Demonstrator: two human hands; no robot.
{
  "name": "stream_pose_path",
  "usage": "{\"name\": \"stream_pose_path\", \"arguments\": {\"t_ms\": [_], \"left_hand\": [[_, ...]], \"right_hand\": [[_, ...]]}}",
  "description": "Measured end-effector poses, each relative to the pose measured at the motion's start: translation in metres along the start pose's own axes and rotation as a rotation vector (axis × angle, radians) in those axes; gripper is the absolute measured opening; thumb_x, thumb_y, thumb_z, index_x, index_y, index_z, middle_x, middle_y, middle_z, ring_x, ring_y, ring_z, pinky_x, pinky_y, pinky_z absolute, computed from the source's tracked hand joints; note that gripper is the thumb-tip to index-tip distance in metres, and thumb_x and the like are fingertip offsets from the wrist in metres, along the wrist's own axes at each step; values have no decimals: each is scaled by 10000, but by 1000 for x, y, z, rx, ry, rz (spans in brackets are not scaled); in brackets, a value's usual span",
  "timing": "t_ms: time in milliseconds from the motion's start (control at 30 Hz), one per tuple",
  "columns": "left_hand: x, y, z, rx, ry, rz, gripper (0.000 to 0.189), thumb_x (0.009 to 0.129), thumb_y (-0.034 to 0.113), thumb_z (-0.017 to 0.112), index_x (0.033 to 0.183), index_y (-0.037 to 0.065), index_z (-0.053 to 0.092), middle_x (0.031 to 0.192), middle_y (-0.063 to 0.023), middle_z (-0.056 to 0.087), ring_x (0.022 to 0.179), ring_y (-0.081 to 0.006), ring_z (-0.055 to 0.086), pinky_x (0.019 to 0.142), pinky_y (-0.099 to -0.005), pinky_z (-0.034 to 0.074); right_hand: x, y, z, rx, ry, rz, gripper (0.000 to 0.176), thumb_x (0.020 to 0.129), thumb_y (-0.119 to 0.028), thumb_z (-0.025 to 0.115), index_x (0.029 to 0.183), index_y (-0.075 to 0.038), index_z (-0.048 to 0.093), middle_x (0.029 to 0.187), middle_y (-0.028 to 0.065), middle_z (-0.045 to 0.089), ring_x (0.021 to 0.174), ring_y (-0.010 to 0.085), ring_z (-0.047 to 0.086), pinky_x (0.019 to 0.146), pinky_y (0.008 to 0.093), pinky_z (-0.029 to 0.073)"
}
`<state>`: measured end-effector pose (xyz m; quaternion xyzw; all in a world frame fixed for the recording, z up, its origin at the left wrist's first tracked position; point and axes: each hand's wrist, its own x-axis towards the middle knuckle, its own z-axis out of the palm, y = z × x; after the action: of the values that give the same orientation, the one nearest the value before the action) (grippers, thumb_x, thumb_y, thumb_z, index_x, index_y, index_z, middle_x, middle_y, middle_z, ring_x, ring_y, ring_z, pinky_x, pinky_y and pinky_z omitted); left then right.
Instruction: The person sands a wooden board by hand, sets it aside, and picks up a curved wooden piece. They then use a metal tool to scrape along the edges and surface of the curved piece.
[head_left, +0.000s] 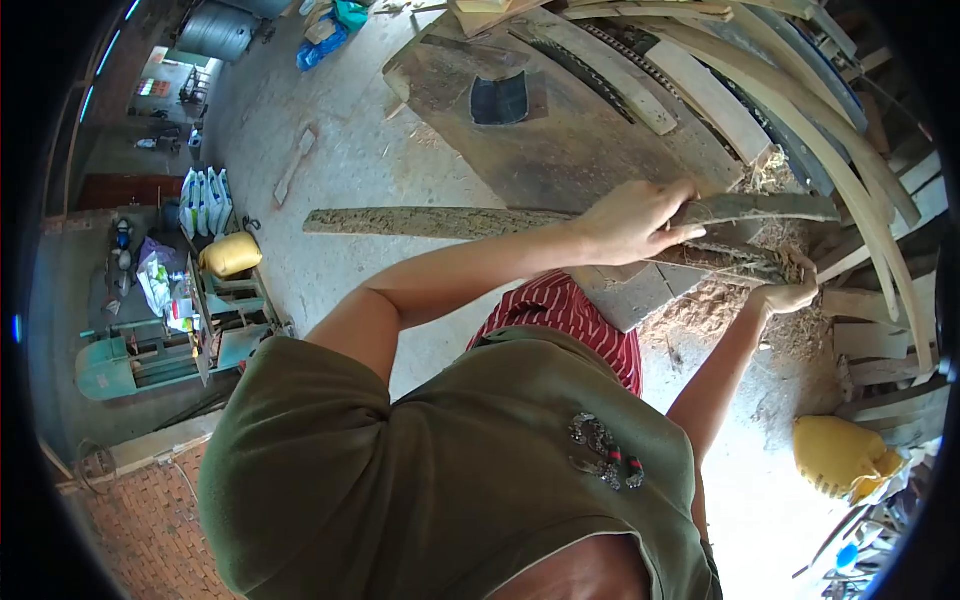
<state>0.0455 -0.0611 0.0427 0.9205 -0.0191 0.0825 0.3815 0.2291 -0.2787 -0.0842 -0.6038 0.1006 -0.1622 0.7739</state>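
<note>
A long, bark-edged wood strip point(420, 222) runs crosswise in front of my body, partly hidden behind my left forearm. My left hand point(637, 222) reaches over it, thumb and fingers closed at the near end of a shorter, slightly curved wood piece point(765, 207). Lower and to the right, my right hand point(788, 296) is closed around the rough, fibrous end of a bark-covered strip point(725, 258). Whether this is the same piece as the long strip cannot be seen behind my left arm. Loose fibres cling around both hands.
A brown board point(590, 155) bearing a dark patch point(499, 98) lies ahead. Curved planks point(800, 90) are stacked at the right, with wood shavings point(700, 312) below. A yellow sack point(845, 458) stands at lower right; a yellow jerrycan point(231, 256) and green machine frame point(110, 368) are left.
</note>
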Motion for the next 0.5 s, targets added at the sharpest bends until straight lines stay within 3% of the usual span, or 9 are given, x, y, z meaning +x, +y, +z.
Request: {"name": "stream_pose_path", "arguments": {"t_ms": [67, 133, 200, 333, 367, 400, 433, 467, 500], "left_hand": [[3, 1, -4, -127, -56, -86, 337, 988, 293, 561, 1039, -39, 539, 620, -69, 553, 405, -117, 434, 320, -272, 355], [6, 3, -13, -176, 153, -49, 261, 998, 246, 539, 1069, -4, 561, 610, -31, 527, 396, -107, 411, 314, -252, 348], [16, 15, -39, -103, 322, 102, 171, 1000, 206, 536, 1021, 44, 585, 621, -4, 534, 405, -83, 416, 347, -233, 342], [27, 38, -105, -162, 491, 29, 184, 1011, 216, 536, 915, 63, 568, 523, 47, 449, 416, -55, 432, 388, -228, 308], [32, 30, -120, 62, 547, 84, 245, 1021, 251, 525, 860, 69, 546, 492, 47, 409, 414, -57, 421, 378, -225, 296], [33, 26, -141, 261, 406, 0, 407, 982, 315, 564, 1235, 3, 493, 843, -137, 657, 671, -231, 660, 561, -371, 539], [33, 28, -145, 39, 661, 95, 232, 1004, 242, 567, 1147, 61, 595, 626, 52, 403, 467, -82, 399, 455, -234, 386], [16, 9, -165, 49, 554, -127, 277, 1025, 261, 522, 825, 69, 523, 495, 42, 401, 421, -53, 416, 374, -224, 295], [7, -2, -181, -44, 607, -154, 264, 1024, 277, 523, 930, 38, 583, 516, 47, 391, 430, -45, 404, 379, -221, 295]], "right_hand": [[2, 6, -1, 5, -12, -33, 421, 807, -302, 367, 664, -51, 672, 694, 141, 693, 612, 234, 679, 610, 390, 623], [0, 3, -5, -104, -27, -150, 449, 821, -317, 342, 655, -59, 670, 703, 137, 697, 608, 228, 676, 599, 381, 609], [2, 12, -10, 31, -20, -83, 435, 824, -294, 345, 655, -56, 667, 690, 139, 690, 618, 240, 679, 600, 389, 616], [-12, -4, -9, -43, 53, -77, 419, 828, -260, 351, 648, -45, 663, 671, 135, 679, 626, 260, 680, 600, 399, 621], [-14, -8, -5, -74, 72, -74, 419, 827, -260, 352, 637, -52, 663, 667, 134, 677, 629, 257, 681, 599, 394, 623], [-17, -10, -5, -111, 95, -72, 418, 827, -259, 353, 627, -60, 662, 663, 133, 674, 632, 255, 682, 598, 389, 625], [-19, -11, -5, -199, 112, -105, 426, 820, -286, 357, 603, -83, 663, 654, 132, 669, 623, 232, 675, 604, 383, 615], [-21, -14, -4, -195, 141, -121, 426, 820, -286, 357, 603, -83, 663, 654, 132, 669, 623, 232, 675, 604, 383, 615], [-23, -16, -5, -221, 153, -164, 425, 816, -300, 362, 602, -90, 663, 650, 124, 667, 618, 223, 671, 610, 392, 610]]}}
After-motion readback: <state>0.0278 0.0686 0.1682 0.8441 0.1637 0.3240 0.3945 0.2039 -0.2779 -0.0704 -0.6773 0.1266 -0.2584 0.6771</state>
